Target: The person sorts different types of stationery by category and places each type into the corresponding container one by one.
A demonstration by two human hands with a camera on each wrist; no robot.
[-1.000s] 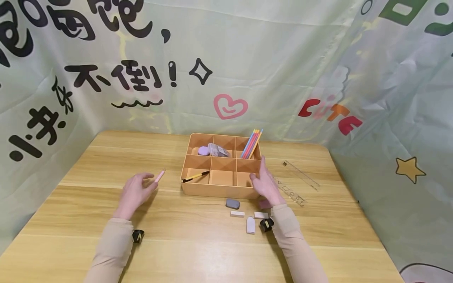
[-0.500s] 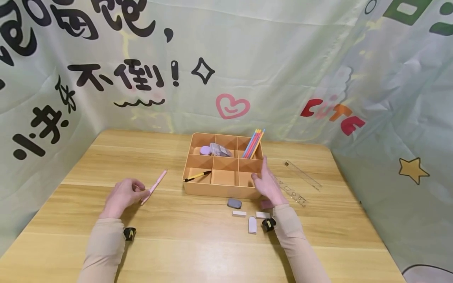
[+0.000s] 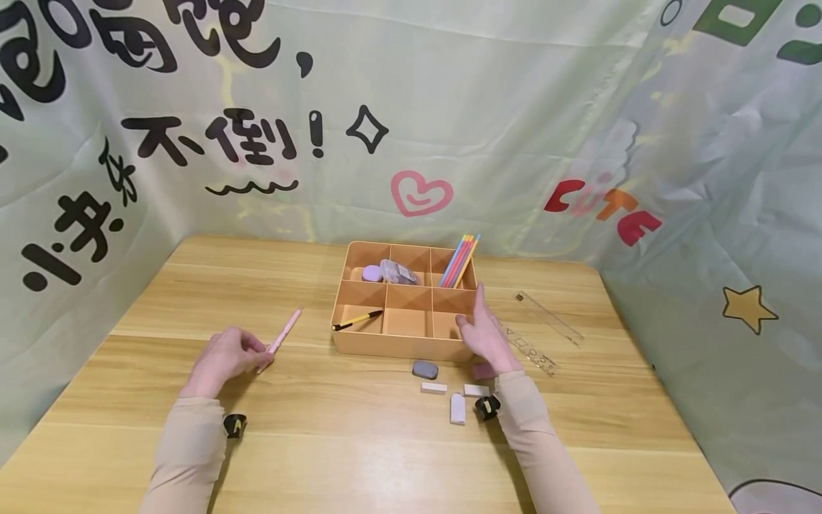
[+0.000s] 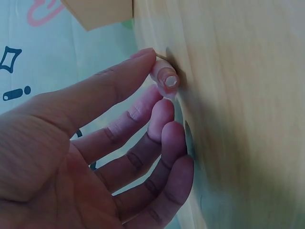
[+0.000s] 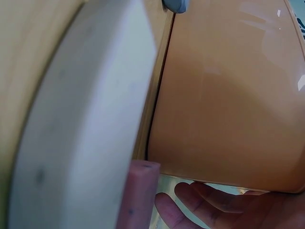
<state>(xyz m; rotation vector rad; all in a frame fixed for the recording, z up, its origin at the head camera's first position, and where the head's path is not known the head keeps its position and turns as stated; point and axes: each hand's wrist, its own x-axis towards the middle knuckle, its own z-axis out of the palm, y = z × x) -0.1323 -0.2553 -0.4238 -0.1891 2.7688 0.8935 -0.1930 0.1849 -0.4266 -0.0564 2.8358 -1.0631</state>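
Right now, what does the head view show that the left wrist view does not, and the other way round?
Only the head view shows the right hand at the organizer, the colored sticks, the yellow-and-black pen and the gray block.

Only the left wrist view shows the palm side of the left hand and the round end face of the pink pen.

Both show the left hand pinching that pen, the table, the backdrop and at least a corner of the organizer.

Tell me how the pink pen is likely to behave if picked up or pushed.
The pink pen looks slim, so it is probably light. Its straight shaft suggests it is stiff. The end facing the left wrist camera looks round, so it may roll if pushed sideways.
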